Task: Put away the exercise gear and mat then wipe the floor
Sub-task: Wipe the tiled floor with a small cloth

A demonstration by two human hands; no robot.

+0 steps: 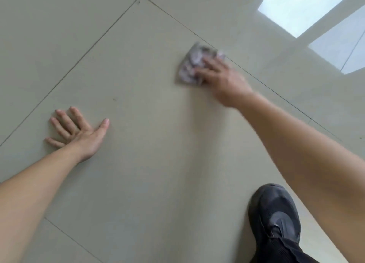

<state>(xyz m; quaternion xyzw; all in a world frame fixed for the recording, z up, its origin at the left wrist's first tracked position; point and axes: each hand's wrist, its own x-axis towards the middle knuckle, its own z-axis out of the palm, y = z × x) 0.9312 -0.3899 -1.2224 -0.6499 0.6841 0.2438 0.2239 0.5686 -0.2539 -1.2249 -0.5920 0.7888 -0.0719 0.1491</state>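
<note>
Crumpled cloth [190, 66] beneath the right hand [223, 80], left hand [79, 133] well apart

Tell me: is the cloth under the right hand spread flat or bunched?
Bunched up: the cloth lies as a crumpled wad with creases, pressed on the floor by the right hand. Motion blur hides finer detail.

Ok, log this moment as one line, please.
phase: wiping | right hand: pressing cloth on floor | left hand: flat on floor | black shoe: on floor
</note>
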